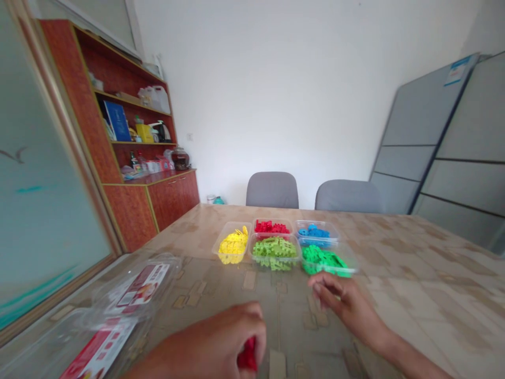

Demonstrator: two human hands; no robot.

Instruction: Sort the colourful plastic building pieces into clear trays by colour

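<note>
Left hand (207, 342) closed around a red brick (248, 355). Right hand (345, 305) half open and empty, near green bricks (325, 261) in a clear tub (347, 268).

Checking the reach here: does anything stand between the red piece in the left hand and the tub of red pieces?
Yes. The clear tub of lime-green pieces sits directly between the red piece in the left hand and the tub of red pieces.

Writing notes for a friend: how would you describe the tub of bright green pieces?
On the marbled tan table, find five clear plastic tubs of coloured pieces. Yours is the front-right tub, nearest the person's bare right hand, its pieces more vivid than the lime-green ones in the tub beside it.
</note>
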